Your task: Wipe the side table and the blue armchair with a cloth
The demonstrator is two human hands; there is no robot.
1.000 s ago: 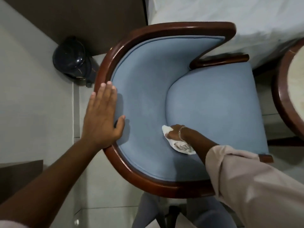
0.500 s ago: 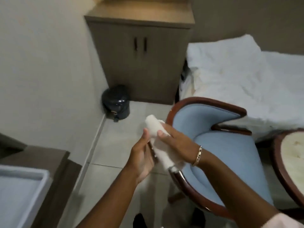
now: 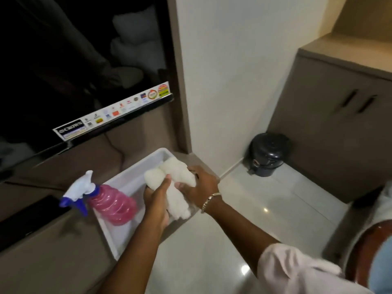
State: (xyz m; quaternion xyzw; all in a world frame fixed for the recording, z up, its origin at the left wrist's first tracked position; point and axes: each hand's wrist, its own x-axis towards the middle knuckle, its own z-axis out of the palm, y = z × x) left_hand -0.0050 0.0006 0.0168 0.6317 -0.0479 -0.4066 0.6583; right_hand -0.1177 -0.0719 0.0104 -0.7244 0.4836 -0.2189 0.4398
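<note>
Both hands met over the white tray [image 3: 118, 181], gripping a bunched white cloth [image 3: 176, 183] between them. The left hand [image 3: 156, 198] came in from below with the forearm running up from the bottom edge of the view, palm turned inward toward the cloth; its fingers [image 3: 164, 181] were curled shut around the cloth's left lobe, thumb pressed against the fabric. The right hand [image 3: 200, 181] reached in from the right with the forearm slanting down toward a rolled-up pale sleeve [image 3: 297, 270], wrist bent and knuckles up. Its fingers were closed over the top and right side of the cloth, and a gold bracelet [image 3: 210, 201] sat on that wrist. The lower tail of the cloth hung down between the two wrists, above the tray's near right corner.

The tray rested on a brown counter [image 3: 53, 257], and a pink spray bottle [image 3: 112, 205] with a white and blue trigger head lay on its side in the tray, just left of the left hand. A television [image 3: 63, 60] with a sticker strip along its lower bezel stood behind the tray. On the tiled floor [image 3: 265, 209] to the right, a small dark pedal bin [image 3: 268, 157] stood in the corner beside a brown cabinet [image 3: 339, 128]. Only a sliver of the blue armchair [image 3: 381, 266] showed at the lower right edge, its dark wooden rim curving around the blue upholstery, well apart from the hands.
</note>
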